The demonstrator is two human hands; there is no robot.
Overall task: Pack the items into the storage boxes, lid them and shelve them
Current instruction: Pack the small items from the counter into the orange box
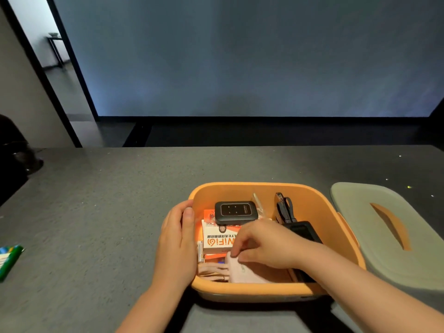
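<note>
- Head view: orange box (319, 207) sat open on the grey bench (108, 200), near the front edge, right of centre.
- Grey lid (365, 251) lay flat on the bench just right of the box, touching or overlapping its right rim; orange slot handle showed on top.
- Left hand (176, 239) gripped the box's left wall from outside, thumb hooked over the rim, fingers curled round it.
- Right hand (262, 246) reached down into the box; its grip was pinched on the top of a pale pink pouch (247, 272) at the front of the box.
- Inside, far left: black pocket router (234, 212) lay on top of a white-and-orange WiFi carton (216, 239).
- Small battery (200, 252) stood along the left wall beside the carton.
- Black adapter (304, 230) with coiled cable (284, 207) lay on the right side of the box, partly under the right wrist.
- Clear wrapper (258, 203) leaned between router and cable; contents could not be told.
- Green packet (8, 260) lay at the bench's left edge, well apart from the box.
</note>
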